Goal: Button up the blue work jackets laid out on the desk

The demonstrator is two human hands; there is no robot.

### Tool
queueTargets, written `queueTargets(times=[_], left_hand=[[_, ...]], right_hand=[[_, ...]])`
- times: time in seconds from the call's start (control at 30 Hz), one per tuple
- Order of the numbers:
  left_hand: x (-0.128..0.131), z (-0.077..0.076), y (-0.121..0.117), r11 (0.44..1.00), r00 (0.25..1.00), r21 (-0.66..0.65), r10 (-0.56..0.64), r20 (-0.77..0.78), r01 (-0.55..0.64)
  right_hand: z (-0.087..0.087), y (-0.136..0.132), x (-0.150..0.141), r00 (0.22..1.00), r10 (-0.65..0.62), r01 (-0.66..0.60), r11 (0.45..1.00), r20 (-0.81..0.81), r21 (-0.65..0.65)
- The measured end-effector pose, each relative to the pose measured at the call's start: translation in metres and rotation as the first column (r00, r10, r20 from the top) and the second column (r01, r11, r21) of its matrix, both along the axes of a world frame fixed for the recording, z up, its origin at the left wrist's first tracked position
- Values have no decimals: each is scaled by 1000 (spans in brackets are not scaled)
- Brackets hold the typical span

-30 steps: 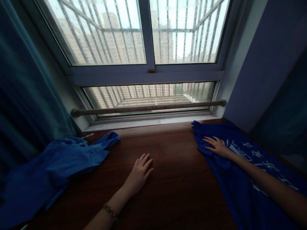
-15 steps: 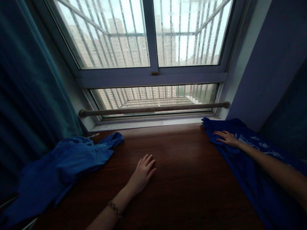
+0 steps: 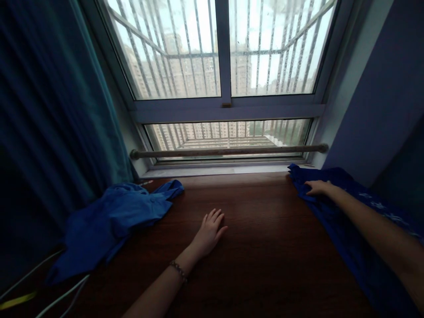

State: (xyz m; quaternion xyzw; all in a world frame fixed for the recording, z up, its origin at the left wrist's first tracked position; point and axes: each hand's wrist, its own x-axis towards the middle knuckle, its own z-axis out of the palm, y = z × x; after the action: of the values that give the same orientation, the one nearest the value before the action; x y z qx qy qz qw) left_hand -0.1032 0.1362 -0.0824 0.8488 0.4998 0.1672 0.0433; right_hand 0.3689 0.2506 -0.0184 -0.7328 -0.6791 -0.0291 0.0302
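Two blue garments on the dark wood surface (image 3: 265, 256). Crumpled blue shirt (image 3: 112, 221) far left by the curtain (image 3: 49, 110). Left hand (image 3: 210, 232) mid-surface, flat, fingers released, bead bracelet (image 3: 179, 270) on the wrist. Right hand (image 3: 318, 187) far right, palm down on the printed blue cloth (image 3: 351, 238); fingers loosely curled at its edge, grip unclear.

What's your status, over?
Left hand flat on wooden table, empty. Right hand pressing dark blue cloth near window. Crumpled blue shirt far left, apart.
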Motion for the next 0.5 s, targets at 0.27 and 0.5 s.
queueTargets(times=[0.27, 0.5], left_hand=[[1, 2, -1, 1000, 999, -11, -19, -37, 19], [1, -2, 6, 999, 998, -5, -42, -43, 42]], right_hand=[[-26, -48, -180, 987, 158, -160, 984, 33, 78], [-23, -113, -225, 981, 194, -187, 954, -7, 233]])
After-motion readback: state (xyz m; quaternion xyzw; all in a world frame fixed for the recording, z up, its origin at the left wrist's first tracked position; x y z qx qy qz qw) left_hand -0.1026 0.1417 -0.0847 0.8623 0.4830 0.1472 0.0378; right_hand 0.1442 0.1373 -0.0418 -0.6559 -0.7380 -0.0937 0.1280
